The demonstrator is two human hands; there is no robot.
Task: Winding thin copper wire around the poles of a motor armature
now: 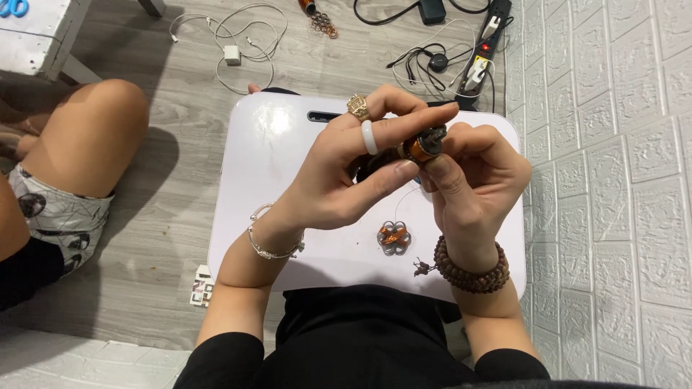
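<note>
one copper-wound spool (422,147), small, cylindrical, dark-capped

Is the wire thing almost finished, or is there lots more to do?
One piece looks done: a small clover-shaped ring piece wrapped in copper wire lies on the white tray. In hand now: the left hand and right hand pinch a spool of copper wire, with a thin wire running down from it. More loose rings wait on the floor, so probably plenty remains.
</note>
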